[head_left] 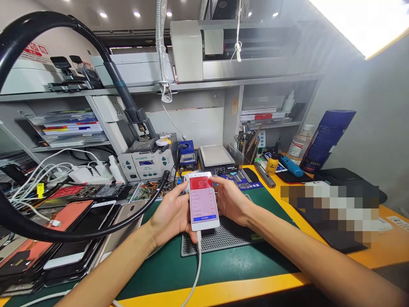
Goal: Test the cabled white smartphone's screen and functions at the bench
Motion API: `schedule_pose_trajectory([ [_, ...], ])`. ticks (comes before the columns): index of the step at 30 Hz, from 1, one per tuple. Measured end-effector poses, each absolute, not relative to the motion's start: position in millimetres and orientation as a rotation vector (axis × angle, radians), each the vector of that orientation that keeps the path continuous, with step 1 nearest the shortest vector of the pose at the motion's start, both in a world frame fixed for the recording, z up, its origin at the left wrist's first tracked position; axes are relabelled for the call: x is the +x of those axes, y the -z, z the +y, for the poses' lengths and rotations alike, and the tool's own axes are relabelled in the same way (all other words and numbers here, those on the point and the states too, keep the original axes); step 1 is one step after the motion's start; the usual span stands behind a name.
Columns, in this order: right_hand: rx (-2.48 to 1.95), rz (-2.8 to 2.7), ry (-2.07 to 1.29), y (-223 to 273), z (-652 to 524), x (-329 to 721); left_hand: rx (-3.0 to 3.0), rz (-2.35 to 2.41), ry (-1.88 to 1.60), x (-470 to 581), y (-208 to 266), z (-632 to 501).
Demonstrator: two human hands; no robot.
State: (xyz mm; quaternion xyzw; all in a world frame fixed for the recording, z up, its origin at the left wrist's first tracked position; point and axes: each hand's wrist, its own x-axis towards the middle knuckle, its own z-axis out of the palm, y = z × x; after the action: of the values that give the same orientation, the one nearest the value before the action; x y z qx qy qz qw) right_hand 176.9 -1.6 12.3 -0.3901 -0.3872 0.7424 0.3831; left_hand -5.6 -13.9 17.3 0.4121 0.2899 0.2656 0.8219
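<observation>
A white smartphone (203,200) is held upright between both hands, its screen lit with a red band on top, a list below and a blue bar at the bottom. My left hand (169,209) grips its left edge, thumb near the upper corner and fingers behind. Along the right edge, my right hand (231,198) is curled around the phone, its fingertips partly hidden behind it. A white charging cable (198,260) is plugged into the bottom of the phone. Beneath lies a grey perforated mat (217,241) on the green work mat (243,266).
Several phones and phone parts (60,238) are piled at left, under a thick black hose (96,234). Behind stands a soldering station (147,162) beside a flat heating plate (217,155). A yellow bottle (272,164) and blue tool (290,166) lie right; a blurred patch covers something there.
</observation>
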Motion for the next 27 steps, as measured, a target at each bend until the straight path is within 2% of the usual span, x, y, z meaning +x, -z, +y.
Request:
schedule_pose_trajectory([
  [27, -0.989, -1.024, -1.937, -5.2, 3.2, 179.6, 0.865, 0.599, -0.558, -7.2, -15.9, -12.8],
])
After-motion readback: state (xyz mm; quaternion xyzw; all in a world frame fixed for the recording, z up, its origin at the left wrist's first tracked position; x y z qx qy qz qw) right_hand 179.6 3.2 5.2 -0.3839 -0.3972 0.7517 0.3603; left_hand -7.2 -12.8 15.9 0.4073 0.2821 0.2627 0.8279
